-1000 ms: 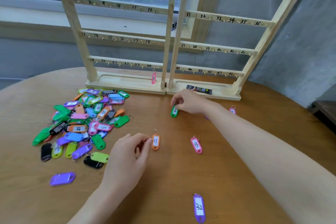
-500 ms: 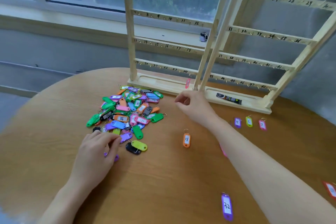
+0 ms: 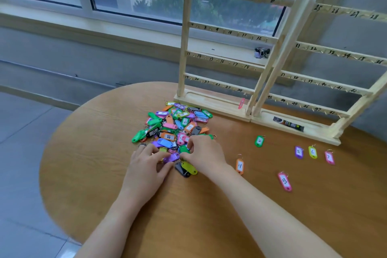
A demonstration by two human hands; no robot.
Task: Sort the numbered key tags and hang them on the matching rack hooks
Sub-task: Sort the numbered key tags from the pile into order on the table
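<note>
A heap of coloured key tags lies on the round wooden table in front of the left wooden rack, whose hooks carry numbers 1 to 24. The right rack carries 25 and up. Both hands work at the heap's near edge. My left hand pinches a purple tag. My right hand curls its fingertips on a green tag. One pink tag hangs near hook 24.
Loose tags lie to the right: green 2, orange 11, pink 13, purple 5, yellow-green 6, pink 7. A black packet sits on the right rack's base. The table edge curves away at the left.
My right hand left the green tag 2 and came over to the heap's near edge. My left hand left the orange tag 11 and went to a purple tag. The view swung left.
</note>
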